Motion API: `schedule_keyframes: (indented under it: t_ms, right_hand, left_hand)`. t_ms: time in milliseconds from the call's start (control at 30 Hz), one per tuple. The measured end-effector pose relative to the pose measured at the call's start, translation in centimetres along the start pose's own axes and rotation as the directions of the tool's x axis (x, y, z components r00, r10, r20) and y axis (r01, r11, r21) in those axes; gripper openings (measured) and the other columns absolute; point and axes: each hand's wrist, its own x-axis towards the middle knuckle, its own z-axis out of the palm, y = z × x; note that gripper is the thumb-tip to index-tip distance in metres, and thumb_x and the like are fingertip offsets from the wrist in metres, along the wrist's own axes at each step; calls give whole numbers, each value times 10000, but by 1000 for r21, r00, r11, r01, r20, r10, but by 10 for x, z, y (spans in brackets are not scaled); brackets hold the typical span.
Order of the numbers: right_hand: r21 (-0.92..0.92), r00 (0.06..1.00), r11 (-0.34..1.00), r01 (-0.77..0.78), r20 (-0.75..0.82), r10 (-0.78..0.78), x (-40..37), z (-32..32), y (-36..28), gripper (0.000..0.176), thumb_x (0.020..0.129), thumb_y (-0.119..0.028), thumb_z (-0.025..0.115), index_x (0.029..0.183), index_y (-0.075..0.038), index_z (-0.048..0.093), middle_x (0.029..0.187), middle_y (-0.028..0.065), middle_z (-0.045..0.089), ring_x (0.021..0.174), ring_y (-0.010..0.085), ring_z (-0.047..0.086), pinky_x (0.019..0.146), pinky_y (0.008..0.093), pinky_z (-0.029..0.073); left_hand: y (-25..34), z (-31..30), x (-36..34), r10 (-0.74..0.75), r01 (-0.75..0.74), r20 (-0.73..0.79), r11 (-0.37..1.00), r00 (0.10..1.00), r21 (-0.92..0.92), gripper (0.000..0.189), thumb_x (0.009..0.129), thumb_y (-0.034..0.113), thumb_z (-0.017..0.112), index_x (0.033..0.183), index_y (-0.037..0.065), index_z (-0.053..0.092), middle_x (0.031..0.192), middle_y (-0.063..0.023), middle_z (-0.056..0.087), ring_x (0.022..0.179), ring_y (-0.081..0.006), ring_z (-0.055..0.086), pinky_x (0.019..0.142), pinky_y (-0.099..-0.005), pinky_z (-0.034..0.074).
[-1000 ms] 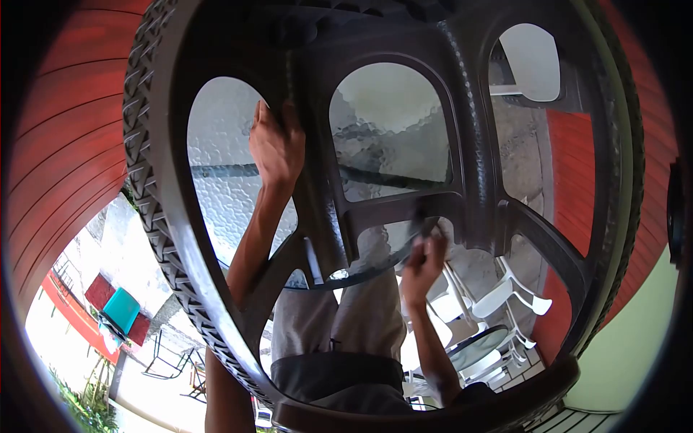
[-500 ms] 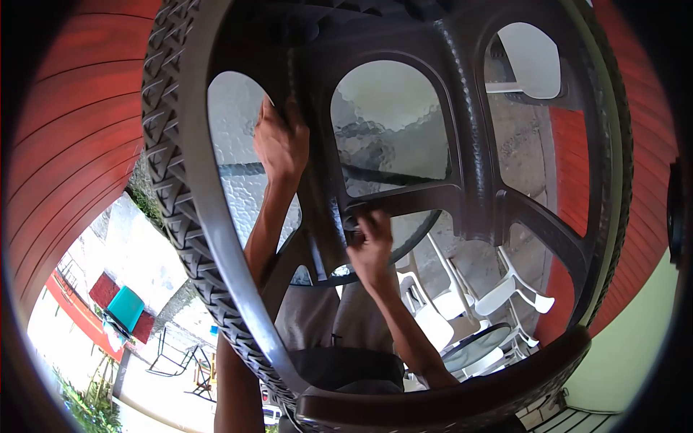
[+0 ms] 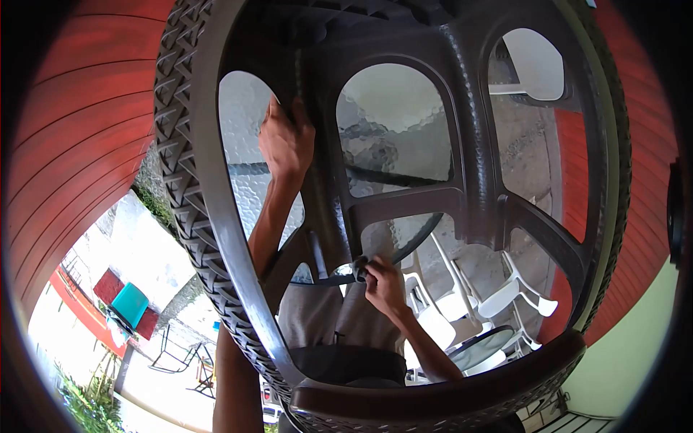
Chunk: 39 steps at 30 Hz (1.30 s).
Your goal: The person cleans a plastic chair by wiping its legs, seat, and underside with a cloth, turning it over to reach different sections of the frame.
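A dark brown plastic chair point(image 3: 404, 206) with a woven-pattern rim fills the view, its ribbed frame and rounded openings facing me. My left hand point(image 3: 289, 141) reaches through the left opening, fingers curled round the edge of an upright bar of the chair. Lower down, my right hand point(image 3: 386, 289) is closed on a small dark wad point(image 3: 359, 268), perhaps a cloth, at the lower end of that bar. Behind the openings lies a round glass tabletop point(image 3: 245, 191) with a rippled surface.
White plastic chairs point(image 3: 498, 299) and another round glass table point(image 3: 482, 348) stand at the lower right. Red panelled walls point(image 3: 79, 94) curve round both sides. A teal and red item point(image 3: 130, 306) and a dark metal frame point(image 3: 173, 353) lie outside at left.
My right hand has moved down along the bar, towards my body, with the small dark wad. My left hand keeps its hold. The chair has shifted slightly to the right in view.
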Motion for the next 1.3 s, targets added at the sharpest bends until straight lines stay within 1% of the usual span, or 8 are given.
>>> schedule_keyframes:
  t_ms: [167,233,400,633,733,833,1067,1300]
  right_hand:
    - [86,996,996,-13,-89,20,13,-45,-12,235,784,108,585,964,10,701,869,171,589,814,377,616,715,443,499]
    - [-6,936,999,51,-348,-50,38,-56,-31,288,807,60,673,1076,-25,730,879,144,598,772,340,616,679,410,492]
    - [-329,885,918,223,-326,-332,93,-29,-8,305,800,5,740,1094,-79,742,868,101,555,772,296,597,652,405,503]
    - [-382,781,923,-42,-589,-208,93,-71,20,271,817,-22,746,1081,-80,758,838,107,580,705,331,623,622,452,521]
    - [-569,589,815,-108,-697,-409,105,-107,31,261,838,4,706,1085,-52,766,905,158,638,712,367,662,628,467,536]
    - [-402,589,886,-233,-783,-200,99,-125,52,258,842,18,681,1083,-20,767,959,199,665,778,391,687,654,467,547]
    - [-324,487,873,-364,-865,-118,48,-100,61,254,872,15,653,1105,16,754,889,170,622,733,358,661,609,459,507]
    - [-44,483,959,-281,-869,102,20,-107,18,234,920,30,654,1129,1,756,841,112,567,723,260,581,618,398,450]
  left_hand:
    - [-3,2,1,52,-52,-16,999,999,18,306,1002,219,557,1192,-13,620,1019,-292,714,918,-511,681,817,-547,538]
    - [-2,0,1,56,-56,-7,998,998,7,309,1003,218,555,1200,-12,620,1020,-294,713,920,-510,680,822,-546,538]
    - [-2,3,2,84,-84,-20,996,996,-6,318,1004,226,554,1201,-13,624,1027,-296,712,923,-509,679,829,-547,534]
    - [-2,6,-2,38,-38,-15,999,999,-22,348,1005,261,553,1202,-14,633,1003,-293,714,939,-509,674,814,-541,522]
    - [2,5,0,27,-27,3,999,1000,-31,370,1006,273,547,1228,-13,628,1006,-293,715,944,-511,673,812,-535,522]
    - [6,8,-1,56,-56,-2,998,998,-36,344,1004,256,547,1233,7,608,979,-291,718,915,-514,674,805,-559,523]
    - [17,10,0,5,-5,9,999,1000,43,350,1003,244,549,1287,42,579,1022,-284,719,918,-515,675,806,-575,530]
    - [14,13,3,-15,16,-19,999,1000,32,366,999,258,547,1288,40,596,1046,-282,717,949,-505,677,827,-568,529]
